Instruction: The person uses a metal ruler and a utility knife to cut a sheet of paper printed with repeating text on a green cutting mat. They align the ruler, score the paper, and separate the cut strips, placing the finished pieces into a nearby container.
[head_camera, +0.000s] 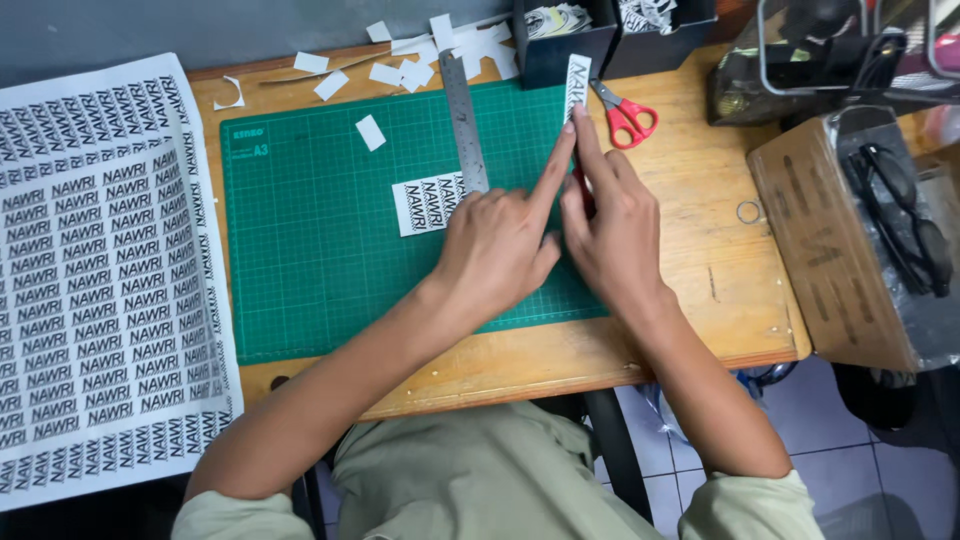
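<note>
Wooden tabletop (740, 290), pale and scuffed, carrying a green cutting mat (320, 240) as the landmark. Grey wall behind, tiled floor (850, 460) below the tabletop's right edge.

Left of the mat: large white sheet of printed labels (100, 280), black lettering in rows, overhanging the tabletop's left side, cut off by the picture edge. Beyond the mat's far edge: scattered white paper offcuts (400, 70). On the mat, near its far left: one small blank scrap (371, 132). Near the mat's middle: steel ruler (463, 125) lying lengthwise away from the body, with a small printed block of labels (428, 203) partly under it.

Left hand (500, 245) on the mat's right part, palm down, forefinger stretched forward, other fingers loosely curled; not clamped on anything that can be seen. Right hand (610, 225) just beside it at the mat's right edge, forefinger extended, touching the left. Narrow printed label strip (577, 85) past both fingertips, at the mat's far right corner. Whether either fingertip touches the strip: cannot tell. Something reddish between the hands, mostly hidden, not identifiable.

Right of the mat: red-handled scissors (625, 118); two dark bins (600, 35) behind, tops cut off. Further right: cardboard box (820, 250) under clear wrap, black glasses (905, 210) on top, and a dark wire basket (830, 60), contents unclear.
</note>
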